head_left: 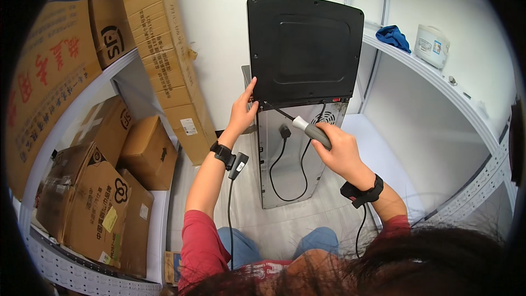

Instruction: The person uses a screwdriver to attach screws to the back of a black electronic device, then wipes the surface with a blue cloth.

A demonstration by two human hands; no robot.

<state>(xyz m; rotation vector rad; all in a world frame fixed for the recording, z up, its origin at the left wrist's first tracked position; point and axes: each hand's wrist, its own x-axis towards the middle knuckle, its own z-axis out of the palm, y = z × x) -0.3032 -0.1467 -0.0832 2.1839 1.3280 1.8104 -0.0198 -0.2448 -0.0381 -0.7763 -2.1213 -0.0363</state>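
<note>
A tall grey metal cabinet-like appliance (268, 183) stands before me, its raised black lid (315, 49) tilted up at the top. My right hand (341, 151) is wrapped round the grey handle of a screwdriver (311, 130). Its shaft points up and left, toward the lid's lower left corner; whether the tip sits in a screw is too small to tell. Against the lid's lower left edge rests my left hand (241, 114), fingers stretched out and apart. A black power cord (304, 175) loops down the appliance's back panel below a round vent (324, 118).
Cardboard boxes (104, 203) fill the shelf on the left, and a tall carton (164, 60) leans beside it. On the right shelf (460, 87) lie a blue cloth (393, 37) and a white tub (432, 46). Cables hang from bands on both my wrists.
</note>
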